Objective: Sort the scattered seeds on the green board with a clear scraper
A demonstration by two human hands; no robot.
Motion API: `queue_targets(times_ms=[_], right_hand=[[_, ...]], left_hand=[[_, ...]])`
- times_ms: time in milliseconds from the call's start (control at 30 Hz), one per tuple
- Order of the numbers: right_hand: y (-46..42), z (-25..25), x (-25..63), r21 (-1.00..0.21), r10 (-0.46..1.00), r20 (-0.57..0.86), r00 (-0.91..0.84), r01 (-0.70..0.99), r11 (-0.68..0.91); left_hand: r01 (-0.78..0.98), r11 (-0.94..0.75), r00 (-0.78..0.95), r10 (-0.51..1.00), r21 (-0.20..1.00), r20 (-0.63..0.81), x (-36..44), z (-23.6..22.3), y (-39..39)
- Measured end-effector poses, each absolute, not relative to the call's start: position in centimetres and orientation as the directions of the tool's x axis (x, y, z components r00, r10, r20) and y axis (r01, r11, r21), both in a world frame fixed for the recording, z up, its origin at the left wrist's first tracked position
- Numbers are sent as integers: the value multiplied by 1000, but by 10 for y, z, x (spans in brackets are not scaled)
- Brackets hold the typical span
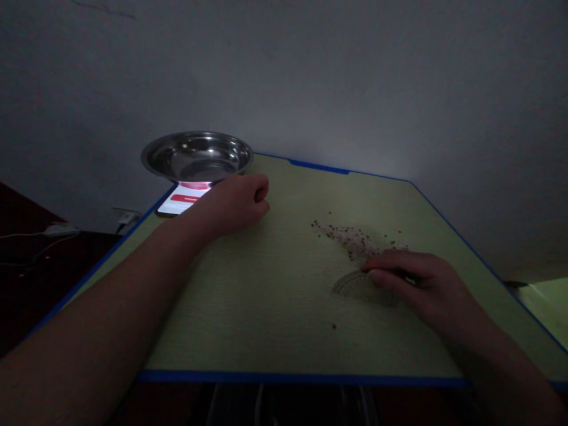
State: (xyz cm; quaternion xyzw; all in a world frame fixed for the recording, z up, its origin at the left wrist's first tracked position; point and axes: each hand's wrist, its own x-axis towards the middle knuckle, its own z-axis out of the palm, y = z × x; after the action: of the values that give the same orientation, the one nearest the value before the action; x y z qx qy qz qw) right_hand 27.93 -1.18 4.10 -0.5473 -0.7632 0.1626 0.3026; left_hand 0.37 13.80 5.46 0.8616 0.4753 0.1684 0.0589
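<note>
2 bare arms reach forward from the lower corners of the view, each bare along its visible length. The left arm (pixel 115 302) slants up and inward from the lower left, its wrist roughly straight, and ends in the left hand (pixel 242 201), which is curled into a loose fist with its fingers folded in. The right arm (pixel 501 349) comes up from the lower right and angles inward to the left. The right hand (pixel 419 284) points leftward, its thumb below and its index finger above, their tips close together in a pinch. The 2 hands are well apart, the left farther forward.
</note>
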Motion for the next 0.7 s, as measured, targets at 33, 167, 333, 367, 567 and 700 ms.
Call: queue_targets(times_ms=[33,167,333,367,567,700], right_hand=[[-12,41,279,-577,934,279,-225,738,350],[-15,40,280,-574,934,259,-246,738,354],[-23,39,283,-601,948,116,-297,739,305],[-24,39,283,-612,945,76,-318,734,296],[-26,42,286,-660,949,49,-311,703,265],[-26,42,286,-663,943,-22,-333,711,235]], left_hand=[[800,-541,492,839,260,232,4,55,138],[805,-532,486,846,262,221,5,56,138],[812,-524,482,850,258,212,5,57,137],[813,-523,481,851,257,209,5,57,137],[816,-516,479,856,260,196,6,57,136],[820,-508,471,861,266,192,6,57,137]])
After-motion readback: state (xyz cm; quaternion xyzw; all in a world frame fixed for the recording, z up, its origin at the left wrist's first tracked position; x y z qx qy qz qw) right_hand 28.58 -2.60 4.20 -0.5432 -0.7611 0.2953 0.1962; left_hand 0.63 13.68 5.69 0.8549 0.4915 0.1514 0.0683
